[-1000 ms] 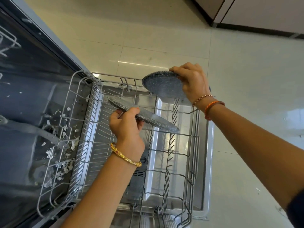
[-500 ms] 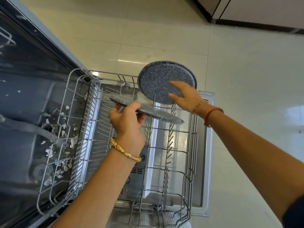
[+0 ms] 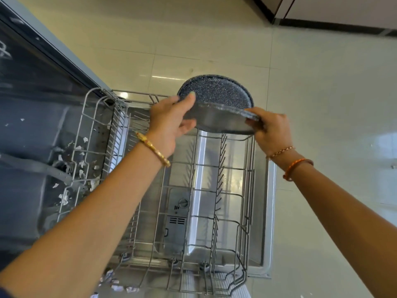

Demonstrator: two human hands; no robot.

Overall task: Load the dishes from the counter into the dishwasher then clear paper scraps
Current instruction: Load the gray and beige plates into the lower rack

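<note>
Plates, speckled grey, qty 2: rear plate (image 3: 219, 91) upright at far end of rack (image 3: 206, 166); front plate (image 3: 223, 120) gripped by L hand (image 3: 169, 123) & R hand (image 3: 270, 127), not yet slotted. Rack otherwise bare. Paper scraps (image 3: 81, 164) uncleared in tub. Est. early stage.

This was a home kitchen. An open dishwasher (image 3: 32, 130) stood with its wire rack (image 3: 214, 190) pulled out over the lowered door (image 3: 269, 211), on a pale tiled floor (image 3: 322, 104), with cabinet fronts (image 3: 343, 7) above a dark kickboard (image 3: 333, 25).
</note>
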